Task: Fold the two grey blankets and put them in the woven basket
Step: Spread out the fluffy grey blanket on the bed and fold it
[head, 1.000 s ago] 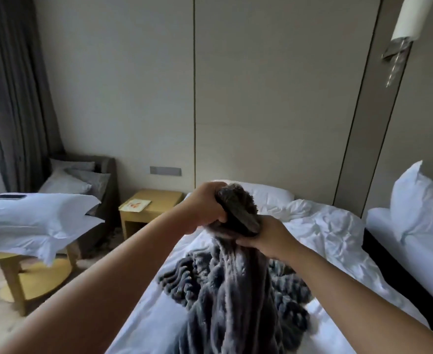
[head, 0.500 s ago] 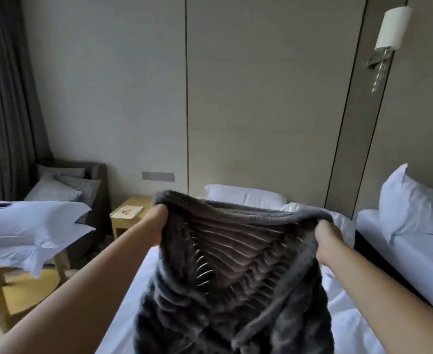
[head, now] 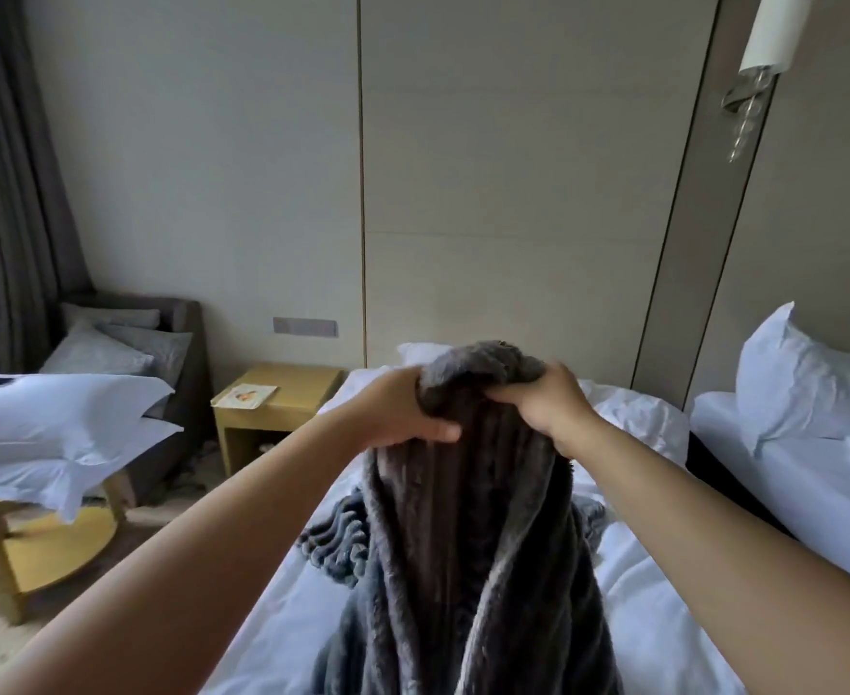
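A grey blanket (head: 468, 534) is hanging in long folds above the bed (head: 663, 609). Its top edge is bunching between the left hand (head: 403, 411) and the right hand (head: 538, 403), which are gripping it side by side, fingers curled into the pile and nearly touching. By my reading its first fold is only just being made. The second grey blanket (head: 335, 539) is lying crumpled and unfolded on the sheet behind it, and the woven basket is not showing anywhere in view, so most of the task is remaining.
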